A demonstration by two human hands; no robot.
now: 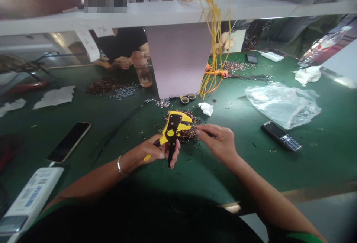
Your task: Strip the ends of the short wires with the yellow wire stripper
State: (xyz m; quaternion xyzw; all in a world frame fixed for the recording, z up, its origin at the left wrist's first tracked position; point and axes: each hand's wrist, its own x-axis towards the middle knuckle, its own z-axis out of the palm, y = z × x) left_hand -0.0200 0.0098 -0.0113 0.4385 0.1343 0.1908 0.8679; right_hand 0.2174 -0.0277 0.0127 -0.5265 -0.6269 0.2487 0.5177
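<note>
On a green workbench (212, 183), the left hand (152, 151) grips yellow wire strippers (170, 133) at lower center, above a pile of wire scraps (187, 134). The right hand (217, 142), just apart, pinches something too small to tell. Overhead, yellow wires (214, 38) hang from a white shelf (167, 14).
</note>
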